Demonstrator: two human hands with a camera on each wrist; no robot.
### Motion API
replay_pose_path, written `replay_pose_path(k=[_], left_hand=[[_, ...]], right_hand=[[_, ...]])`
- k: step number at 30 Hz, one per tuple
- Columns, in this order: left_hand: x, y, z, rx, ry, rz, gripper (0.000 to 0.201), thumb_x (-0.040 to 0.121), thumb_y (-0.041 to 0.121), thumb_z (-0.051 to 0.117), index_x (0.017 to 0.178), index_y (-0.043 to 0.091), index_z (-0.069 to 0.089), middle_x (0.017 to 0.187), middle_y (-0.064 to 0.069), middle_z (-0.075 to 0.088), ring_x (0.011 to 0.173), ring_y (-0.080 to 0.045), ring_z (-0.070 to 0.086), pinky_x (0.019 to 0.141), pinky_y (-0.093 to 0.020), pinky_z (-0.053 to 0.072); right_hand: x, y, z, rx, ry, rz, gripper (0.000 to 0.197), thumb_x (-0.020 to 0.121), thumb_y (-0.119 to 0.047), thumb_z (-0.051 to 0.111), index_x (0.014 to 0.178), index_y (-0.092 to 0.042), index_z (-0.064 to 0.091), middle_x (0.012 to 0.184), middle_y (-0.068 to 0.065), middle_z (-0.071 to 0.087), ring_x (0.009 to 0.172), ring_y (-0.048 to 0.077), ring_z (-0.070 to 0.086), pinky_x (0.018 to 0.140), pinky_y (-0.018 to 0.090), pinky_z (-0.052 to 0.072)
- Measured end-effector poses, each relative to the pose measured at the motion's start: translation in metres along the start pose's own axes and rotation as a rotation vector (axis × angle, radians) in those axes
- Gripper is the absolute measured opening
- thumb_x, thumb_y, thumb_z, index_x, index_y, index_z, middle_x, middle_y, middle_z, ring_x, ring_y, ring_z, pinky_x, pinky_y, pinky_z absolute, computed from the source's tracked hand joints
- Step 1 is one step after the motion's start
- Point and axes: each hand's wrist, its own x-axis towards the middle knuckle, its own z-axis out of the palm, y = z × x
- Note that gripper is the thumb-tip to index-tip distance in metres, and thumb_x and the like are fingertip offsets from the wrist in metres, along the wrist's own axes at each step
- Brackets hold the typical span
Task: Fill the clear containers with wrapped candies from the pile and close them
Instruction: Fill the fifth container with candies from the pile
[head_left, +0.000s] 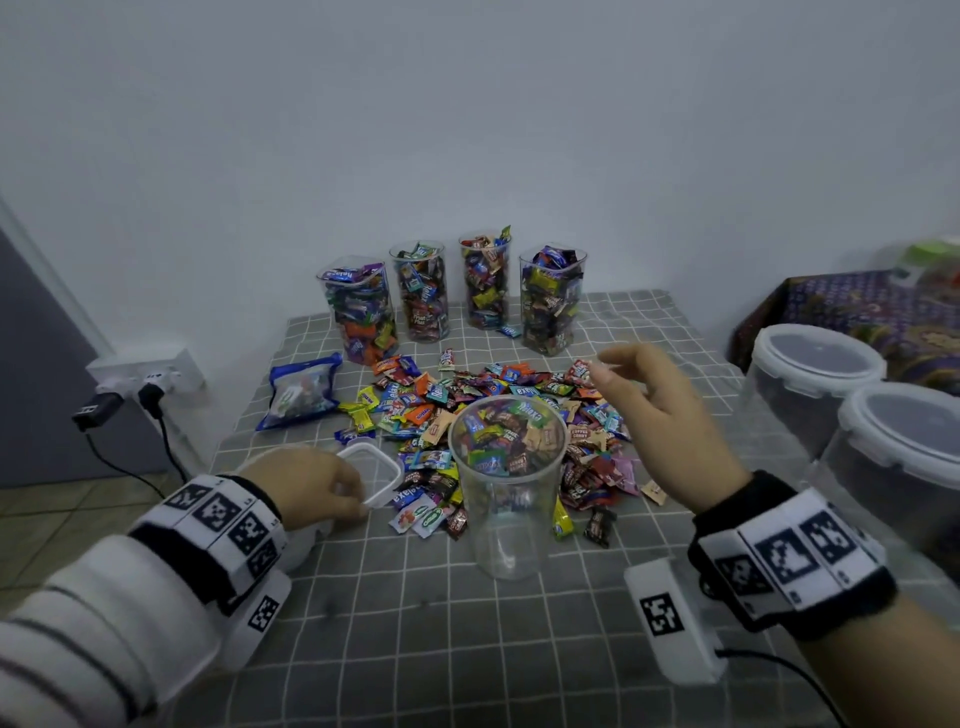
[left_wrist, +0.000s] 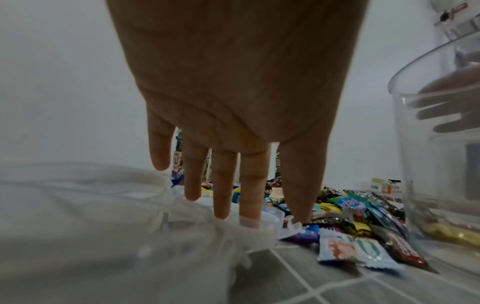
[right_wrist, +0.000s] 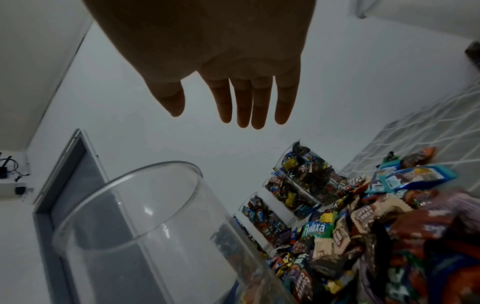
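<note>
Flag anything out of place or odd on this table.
The four filled containers at the back stand lidless, and the third container from the left is overfilled, wrappers poking above its rim. One stray candy lies by its base, apart from the pile.

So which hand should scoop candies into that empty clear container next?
Right: the right hand hovers open and empty over the candy pile; the left hand touches a lid.
</note>
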Motion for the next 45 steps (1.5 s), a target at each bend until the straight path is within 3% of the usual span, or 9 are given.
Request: replay_pose_path(k=[2,8,13,18,22,33,39,42,45], left_hand=[[0.0,-0.002,0.001,0.038,-0.014,-0.027,0.035,0.085,0.063,0.048,0.099,0.036,0.064,0.104,0.013,0.061,0.094,-0.007,0.055,0.089,-0.031,0.047],[-0.007,0.001,-0.004,0.133,-0.063,-0.076,0.042,0.087,0.065,0.044,0.104,0.033,0.066,0.107,0.008,0.064,0.095,-0.009,0.058,0.074,-0.023,0.044],[-0.015,0.005,-0.026,-0.103,0.065,-0.033,0.033,0.091,0.055,0.046,0.114,0.036,0.061,0.118,0.01,0.06,0.099,-0.005,0.051,0.086,-0.023,0.04],[-0.008,0.009,-0.063,-0.392,0.176,0.036,0.033,0.091,0.048,0.049,0.118,0.032,0.061,0.121,0.009,0.06,0.108,-0.009,0.053,0.1,-0.029,0.038],[0.01,0.023,-0.08,-0.516,0.228,0.05,0.037,0.092,0.043,0.053,0.124,0.025,0.058,0.122,0.006,0.056,0.107,-0.009,0.048,0.095,-0.025,0.034],[0.088,0.062,-0.055,-0.513,0.169,-0.084,0.086,0.079,0.046,0.071,0.147,0.02,0.026,0.15,-0.006,0.035,0.132,-0.026,0.04,0.103,-0.036,0.038],[0.102,0.079,-0.045,-0.307,-0.05,-0.012,0.097,0.084,0.049,0.064,0.151,0.031,-0.004,0.159,-0.013,0.008,0.141,-0.033,0.027,0.109,-0.046,0.033],[0.101,0.087,-0.048,-0.168,-0.001,0.058,0.067,0.091,0.045,0.056,0.148,0.03,0.023,0.146,-0.016,0.037,0.126,-0.033,0.046,0.096,-0.039,0.044],[0.099,0.097,-0.05,-0.103,0.076,0.036,0.034,0.095,0.03,0.051,0.128,0.02,0.053,0.121,-0.011,0.06,0.108,-0.029,0.057,0.077,-0.032,0.045]], right_hand=[[-0.002,0.003,0.0,0.003,-0.015,0.011,0.041,0.078,-0.055,0.046,0.105,-0.025,0.057,0.106,-0.007,0.059,0.102,0.01,0.055,0.092,0.04,0.046],[-0.003,0.017,0.004,0.003,-0.069,0.048,0.054,0.073,-0.063,0.045,0.105,-0.022,0.057,0.105,-0.001,0.059,0.1,0.015,0.056,0.09,0.041,0.046],[0.012,0.032,-0.001,-0.122,-0.097,0.148,0.025,0.09,-0.036,0.056,0.106,-0.017,0.057,0.103,0.003,0.056,0.099,0.024,0.055,0.087,0.044,0.046],[0.035,0.046,-0.01,-0.398,-0.186,0.264,0.047,0.09,-0.033,0.058,0.128,-0.007,0.047,0.127,0.013,0.05,0.114,0.025,0.047,0.092,0.036,0.037],[0.048,0.056,-0.011,-0.493,-0.249,0.367,0.059,0.09,-0.036,0.058,0.137,-0.005,0.038,0.139,0.016,0.041,0.125,0.029,0.042,0.098,0.036,0.036],[0.08,0.085,0.013,-0.626,-0.405,0.531,0.087,0.079,-0.051,0.066,0.147,-0.016,0.024,0.137,0.014,0.048,0.12,0.031,0.05,0.091,0.035,0.043],[0.085,0.078,0.032,-0.86,-0.696,0.456,0.096,0.076,-0.061,0.064,0.15,-0.026,0.015,0.145,0.01,0.04,0.126,0.029,0.046,0.098,0.038,0.044],[0.085,0.076,0.037,-0.973,-0.794,0.362,0.092,0.074,-0.064,0.064,0.148,-0.03,0.02,0.141,0.008,0.044,0.122,0.028,0.049,0.096,0.04,0.046],[0.085,0.072,0.04,-0.998,-0.787,0.301,0.076,0.081,-0.048,0.066,0.145,-0.027,0.031,0.133,0.007,0.053,0.117,0.026,0.052,0.094,0.037,0.048]])
